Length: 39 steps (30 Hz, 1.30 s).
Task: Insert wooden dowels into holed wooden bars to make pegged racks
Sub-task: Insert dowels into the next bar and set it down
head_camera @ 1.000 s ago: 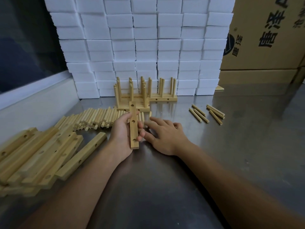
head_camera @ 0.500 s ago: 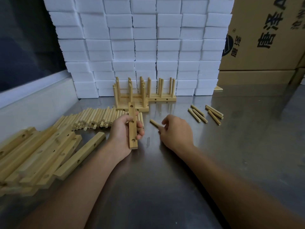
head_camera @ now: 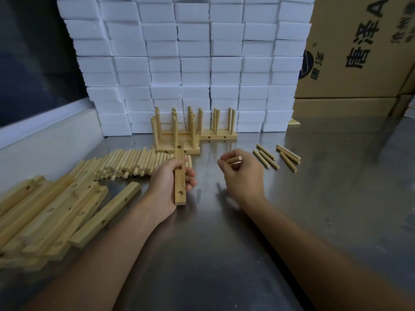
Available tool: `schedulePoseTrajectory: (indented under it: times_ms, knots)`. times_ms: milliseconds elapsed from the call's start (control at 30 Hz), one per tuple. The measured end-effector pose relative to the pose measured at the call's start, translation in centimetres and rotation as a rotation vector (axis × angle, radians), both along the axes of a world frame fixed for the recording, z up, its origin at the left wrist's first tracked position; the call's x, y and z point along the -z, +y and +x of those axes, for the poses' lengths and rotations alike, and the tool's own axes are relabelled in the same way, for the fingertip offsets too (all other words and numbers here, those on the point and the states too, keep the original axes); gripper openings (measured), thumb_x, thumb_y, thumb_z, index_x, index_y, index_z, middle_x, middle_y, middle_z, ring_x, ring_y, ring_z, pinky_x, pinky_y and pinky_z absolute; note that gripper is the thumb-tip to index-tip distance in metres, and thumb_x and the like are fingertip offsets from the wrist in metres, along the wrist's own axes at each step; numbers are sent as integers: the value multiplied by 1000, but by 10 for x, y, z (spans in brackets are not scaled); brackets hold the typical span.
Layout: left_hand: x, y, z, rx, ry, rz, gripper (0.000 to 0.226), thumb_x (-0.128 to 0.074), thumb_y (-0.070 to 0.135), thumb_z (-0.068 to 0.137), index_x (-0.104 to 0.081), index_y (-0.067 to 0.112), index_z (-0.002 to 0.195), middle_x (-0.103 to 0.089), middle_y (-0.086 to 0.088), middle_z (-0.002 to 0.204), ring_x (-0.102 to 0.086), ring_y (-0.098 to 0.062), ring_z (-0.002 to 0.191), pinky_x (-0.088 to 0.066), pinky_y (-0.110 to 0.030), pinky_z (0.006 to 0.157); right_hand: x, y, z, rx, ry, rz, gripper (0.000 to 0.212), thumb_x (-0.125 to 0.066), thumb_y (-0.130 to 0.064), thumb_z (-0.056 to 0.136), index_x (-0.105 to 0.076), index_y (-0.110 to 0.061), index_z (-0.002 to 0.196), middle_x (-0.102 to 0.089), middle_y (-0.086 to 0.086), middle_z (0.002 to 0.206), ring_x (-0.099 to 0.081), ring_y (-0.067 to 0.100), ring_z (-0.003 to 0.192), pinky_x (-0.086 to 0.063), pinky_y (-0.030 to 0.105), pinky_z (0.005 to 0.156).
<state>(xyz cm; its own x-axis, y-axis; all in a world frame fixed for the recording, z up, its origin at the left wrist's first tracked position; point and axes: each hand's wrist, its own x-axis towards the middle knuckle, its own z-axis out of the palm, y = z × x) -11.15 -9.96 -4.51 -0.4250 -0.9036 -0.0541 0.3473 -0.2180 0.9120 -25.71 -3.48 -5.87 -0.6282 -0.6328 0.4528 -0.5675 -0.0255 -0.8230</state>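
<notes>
Pale yellow-tan wood is seen in the holed bar (head_camera: pixel 180 176), marked with dark round holes, and in the dowel (head_camera: pixel 234 159). The same light wood tone is shown by the stacked bars (head_camera: pixel 51 212), the dowel pile (head_camera: pixel 130 162) and the pegged racks (head_camera: pixel 190 131). The table (head_camera: pixel 224 254) is dull reflective grey metal. White blocks (head_camera: pixel 195 63) are stacked behind. Black printed characters are carried by the brown cardboard box (head_camera: pixel 359 48).

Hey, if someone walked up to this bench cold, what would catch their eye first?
Probably the left hand gripping a holed wooden bar at centre, and the right hand beside it pinching a dowel. Behind them, finished pegged racks stand before a wall of white blocks.
</notes>
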Motion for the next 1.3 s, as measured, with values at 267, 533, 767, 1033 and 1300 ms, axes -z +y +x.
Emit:
schedulePoseTrajectory:
  times_ms: [267,533,767,1033,1300]
  knots:
    - [1,-1,1,13,9,3,20,-45,14,99,-61,6,108,-60,-11,69,-58,-16,50,-44,-23,41,3,-1,-1,-10,-93,-69,18,-56,-27,97,-70,-24,108,-67,-15,85,-64,-1,79,-51,10,67]
    - [1,-1,1,25,-13,-36,21,-45,12,99,-61,3,109,-60,-11,68,-58,-17,50,-43,-23,40,2,-2,-3,-49,-170,-61,35,-48,-3,97,-45,-30,119,-63,-3,88,-63,9,77,-50,17,58]
    - [4,-2,0,61,-73,-122,26,-50,9,97,-58,-8,115,-60,-13,67,-56,-21,49,-41,-26,41,4,-1,1,19,4,-73,23,-57,-46,95,-58,-27,83,-54,-10,65,-51,0,59,-41,22,55]
    - [7,-2,-1,91,-115,-179,19,-58,11,96,-67,4,111,-63,-11,68,-58,-20,51,-44,-26,44,0,2,5,-24,136,-22,27,-63,-43,93,-76,-20,92,-64,-11,69,-59,7,63,-56,38,65]
    - [8,0,0,204,-152,-263,45,-64,7,92,-59,24,134,-65,-8,69,-60,-22,52,-49,-26,45,-1,6,11,-100,374,-176,16,-57,-11,98,-73,-11,97,-57,-2,66,-48,8,58,-42,22,55]
